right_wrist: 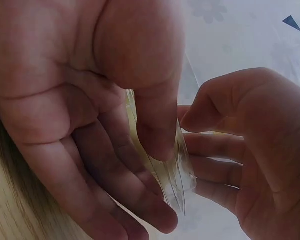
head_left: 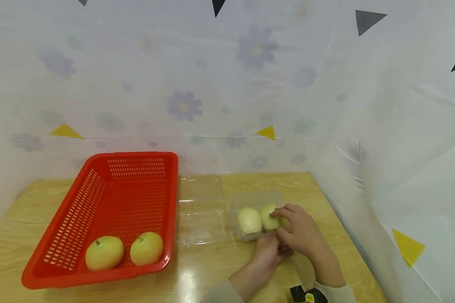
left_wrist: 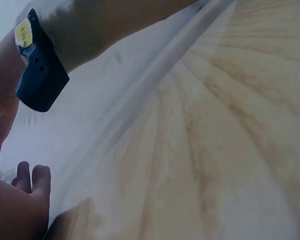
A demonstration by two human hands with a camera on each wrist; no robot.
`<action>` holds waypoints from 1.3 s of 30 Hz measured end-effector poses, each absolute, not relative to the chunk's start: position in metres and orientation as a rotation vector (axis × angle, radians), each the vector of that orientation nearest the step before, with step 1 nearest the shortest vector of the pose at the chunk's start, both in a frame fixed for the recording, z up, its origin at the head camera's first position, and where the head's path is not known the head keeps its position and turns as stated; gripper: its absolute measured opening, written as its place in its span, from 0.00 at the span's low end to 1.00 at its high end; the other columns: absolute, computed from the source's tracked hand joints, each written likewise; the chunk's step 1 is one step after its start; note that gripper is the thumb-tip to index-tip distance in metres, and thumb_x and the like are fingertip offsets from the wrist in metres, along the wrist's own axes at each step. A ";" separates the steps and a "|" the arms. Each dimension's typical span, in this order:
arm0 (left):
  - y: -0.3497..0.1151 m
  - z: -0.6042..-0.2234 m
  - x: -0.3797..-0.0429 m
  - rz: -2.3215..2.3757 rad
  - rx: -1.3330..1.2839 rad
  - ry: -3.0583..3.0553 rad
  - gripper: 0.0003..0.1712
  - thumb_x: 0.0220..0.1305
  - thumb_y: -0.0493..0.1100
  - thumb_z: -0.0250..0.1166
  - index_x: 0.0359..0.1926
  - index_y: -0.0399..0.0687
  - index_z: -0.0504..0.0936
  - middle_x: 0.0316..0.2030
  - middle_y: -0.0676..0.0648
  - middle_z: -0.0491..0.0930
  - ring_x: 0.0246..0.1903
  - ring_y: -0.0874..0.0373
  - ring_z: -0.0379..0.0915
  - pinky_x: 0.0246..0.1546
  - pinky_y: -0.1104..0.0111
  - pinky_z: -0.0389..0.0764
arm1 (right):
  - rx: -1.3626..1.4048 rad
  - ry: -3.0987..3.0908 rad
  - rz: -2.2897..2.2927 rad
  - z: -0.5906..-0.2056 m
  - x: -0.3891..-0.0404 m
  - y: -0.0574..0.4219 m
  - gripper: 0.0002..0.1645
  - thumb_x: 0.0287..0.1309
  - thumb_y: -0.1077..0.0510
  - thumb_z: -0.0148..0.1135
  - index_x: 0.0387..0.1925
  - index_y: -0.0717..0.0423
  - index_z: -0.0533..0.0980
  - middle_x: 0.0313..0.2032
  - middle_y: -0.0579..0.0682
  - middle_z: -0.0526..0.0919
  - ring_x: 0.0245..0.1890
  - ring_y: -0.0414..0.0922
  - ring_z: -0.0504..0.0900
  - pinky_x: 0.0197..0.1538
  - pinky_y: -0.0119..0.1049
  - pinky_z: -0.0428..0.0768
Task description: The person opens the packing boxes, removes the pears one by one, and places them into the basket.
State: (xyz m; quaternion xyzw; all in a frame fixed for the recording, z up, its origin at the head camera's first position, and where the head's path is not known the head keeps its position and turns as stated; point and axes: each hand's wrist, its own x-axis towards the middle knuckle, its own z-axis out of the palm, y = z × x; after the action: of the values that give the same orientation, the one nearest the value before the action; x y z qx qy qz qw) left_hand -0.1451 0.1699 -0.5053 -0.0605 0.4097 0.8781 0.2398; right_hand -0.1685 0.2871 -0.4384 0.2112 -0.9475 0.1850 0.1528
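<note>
A clear plastic clamshell box (head_left: 239, 230) stands on the right part of the table with two pale yellow round fruits (head_left: 249, 220) visible in it. At its front right corner, my left hand (head_left: 264, 256) pinches the edge; in the right wrist view, its thumb lies against the clear plastic (right_wrist: 172, 182). From the right, my right hand (head_left: 301, 229) grips the same corner with bent fingers, the index over the right-hand fruit. Hands partly cover the box's right side. The left wrist view shows mostly tabletop, with left fingertips (left_wrist: 34, 177) low at the edge.
A red plastic basket (head_left: 170, 202) stands on the left, holding two yellow round fruits (head_left: 104, 253) near its front wall. Between basket and box lies an open clear clamshell (head_left: 202, 216). A patterned white sheet (head_left: 212, 84) hangs behind the wooden table (head_left: 299, 185) and on its right.
</note>
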 end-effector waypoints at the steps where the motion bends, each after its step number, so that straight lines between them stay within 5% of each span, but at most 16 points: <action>1: 0.172 -0.506 -0.144 2.414 -0.175 1.134 0.08 0.69 0.36 0.56 0.38 0.40 0.83 0.27 0.52 0.82 0.31 0.60 0.80 0.40 0.65 0.83 | 0.602 -2.711 0.527 -0.439 -0.168 0.287 0.23 0.41 0.63 0.62 0.43 0.46 0.84 0.42 0.40 0.81 0.43 0.42 0.76 0.44 0.43 0.78; 6: 0.178 -0.506 -0.141 2.445 -0.185 1.206 0.10 0.69 0.36 0.55 0.35 0.39 0.83 0.25 0.52 0.82 0.28 0.61 0.79 0.38 0.66 0.83 | 0.597 -2.688 0.533 -0.441 -0.167 0.288 0.22 0.42 0.64 0.63 0.43 0.46 0.84 0.41 0.40 0.81 0.43 0.42 0.76 0.43 0.43 0.78; 13: 0.177 -0.505 -0.143 2.438 -0.119 1.246 0.16 0.72 0.42 0.55 0.42 0.35 0.85 0.31 0.45 0.87 0.33 0.57 0.84 0.41 0.62 0.85 | 0.548 -2.608 0.763 -0.444 -0.176 0.294 0.12 0.61 0.61 0.66 0.47 0.52 0.84 0.46 0.47 0.82 0.47 0.49 0.80 0.47 0.50 0.80; 22: 0.175 -0.505 -0.144 2.387 -0.118 1.236 0.21 0.73 0.46 0.56 0.51 0.31 0.81 0.42 0.37 0.86 0.41 0.48 0.86 0.44 0.59 0.85 | 0.027 -2.744 1.353 -0.446 -0.192 0.323 0.28 0.74 0.46 0.52 0.63 0.62 0.74 0.53 0.61 0.82 0.43 0.48 0.82 0.40 0.34 0.83; 32: 0.170 -0.505 -0.145 2.321 -0.064 1.261 0.22 0.73 0.47 0.54 0.53 0.32 0.81 0.45 0.39 0.86 0.42 0.51 0.85 0.46 0.60 0.85 | -0.167 -3.024 1.636 -0.432 -0.222 0.338 0.35 0.72 0.38 0.50 0.52 0.68 0.77 0.35 0.52 0.81 0.30 0.43 0.78 0.35 0.39 0.82; 39: 0.166 -0.505 -0.147 2.299 -0.028 1.227 0.23 0.75 0.47 0.52 0.56 0.30 0.78 0.46 0.40 0.85 0.44 0.51 0.84 0.48 0.60 0.84 | -0.267 -3.156 1.803 -0.429 -0.238 0.349 0.37 0.67 0.31 0.51 0.44 0.63 0.78 0.29 0.47 0.79 0.24 0.40 0.74 0.31 0.36 0.76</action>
State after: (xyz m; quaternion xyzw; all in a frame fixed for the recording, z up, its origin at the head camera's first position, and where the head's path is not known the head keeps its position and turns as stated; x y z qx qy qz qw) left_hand -0.1470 0.1662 -0.5050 -0.0103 0.4542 0.8507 0.2646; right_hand -0.2375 0.3487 -0.4294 -0.0711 -0.8387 0.4791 -0.2488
